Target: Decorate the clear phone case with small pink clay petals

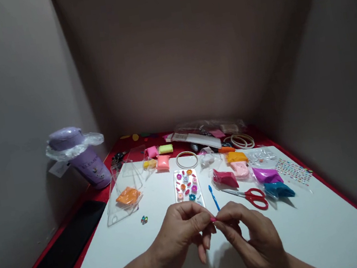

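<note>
A tiny piece of dark pink clay (213,219) sits between the fingertips of both hands. My left hand (187,226) pinches it from the left with thumb and forefinger, its other fingers curled below. From the right, my right hand (252,235) pinches the same piece. Just beyond lies a clear phone case (179,187) decorated with small coloured flowers and pink petals; its near end is partly hidden by my left hand. A blue modelling tool (213,198) and red-handled scissors (255,198) rest past my right hand.
A white board (110,260) covers the red table. Clay packets, including orange (129,196), crimson (224,178) and blue (279,189), surround the work. Left are a purple tumbler (91,165) and a black phone (64,249); a gem sticker sheet (294,171) lies right. Walls close in behind.
</note>
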`<action>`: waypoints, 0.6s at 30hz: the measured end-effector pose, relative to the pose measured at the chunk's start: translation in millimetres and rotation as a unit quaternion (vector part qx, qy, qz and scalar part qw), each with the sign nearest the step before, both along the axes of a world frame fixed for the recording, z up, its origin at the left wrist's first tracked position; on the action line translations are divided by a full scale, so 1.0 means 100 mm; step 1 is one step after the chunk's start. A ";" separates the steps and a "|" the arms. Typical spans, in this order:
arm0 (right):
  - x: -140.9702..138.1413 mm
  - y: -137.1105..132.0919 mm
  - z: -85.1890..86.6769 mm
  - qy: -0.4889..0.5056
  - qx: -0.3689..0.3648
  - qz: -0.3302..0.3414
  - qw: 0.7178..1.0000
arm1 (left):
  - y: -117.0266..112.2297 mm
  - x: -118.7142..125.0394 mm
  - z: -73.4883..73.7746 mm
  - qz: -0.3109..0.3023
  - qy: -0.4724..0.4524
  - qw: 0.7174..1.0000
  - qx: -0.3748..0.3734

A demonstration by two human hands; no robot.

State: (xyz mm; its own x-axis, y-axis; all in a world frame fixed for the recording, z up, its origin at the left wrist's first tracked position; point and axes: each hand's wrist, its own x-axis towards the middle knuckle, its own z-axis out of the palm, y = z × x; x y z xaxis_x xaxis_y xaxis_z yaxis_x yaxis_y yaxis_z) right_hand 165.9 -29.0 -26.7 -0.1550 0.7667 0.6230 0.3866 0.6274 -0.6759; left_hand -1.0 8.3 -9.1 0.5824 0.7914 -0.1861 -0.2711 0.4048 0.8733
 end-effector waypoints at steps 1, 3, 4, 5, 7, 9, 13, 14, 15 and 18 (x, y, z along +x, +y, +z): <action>0.00 0.00 0.00 0.000 0.002 0.001 1.000 | 0.00 0.00 0.00 -0.003 0.001 1.000 -0.005; 0.01 0.00 -0.01 0.000 0.005 0.004 1.000 | 0.00 0.00 0.02 -0.004 0.006 1.000 -0.011; 0.01 0.00 -0.01 0.000 0.004 0.004 1.000 | 0.01 0.00 0.02 -0.002 0.010 1.000 -0.012; 0.01 0.00 -0.01 -0.001 0.003 0.003 1.000 | 0.01 0.00 0.03 0.002 0.015 1.000 -0.011; 0.01 -0.01 0.00 -0.006 0.000 -0.002 1.000 | 0.01 0.01 0.05 0.004 0.026 1.000 -0.005; 0.01 -0.01 0.00 -0.012 0.002 -0.002 1.000 | 0.01 0.01 0.06 0.005 0.036 0.999 0.005; 0.01 -0.01 -0.01 0.000 0.007 -0.016 1.000 | 0.00 0.01 0.06 0.008 0.047 0.999 0.012; 0.01 -0.01 -0.01 0.011 0.004 -0.026 1.000 | 0.00 0.01 0.06 0.009 0.048 0.999 0.011; 0.01 -0.01 -0.01 0.018 -0.001 -0.034 0.999 | -0.01 0.01 0.06 0.010 0.050 0.999 0.010; 0.00 0.00 -0.01 0.018 -0.024 -0.021 0.999 | -0.01 0.01 0.06 0.011 0.055 0.998 0.014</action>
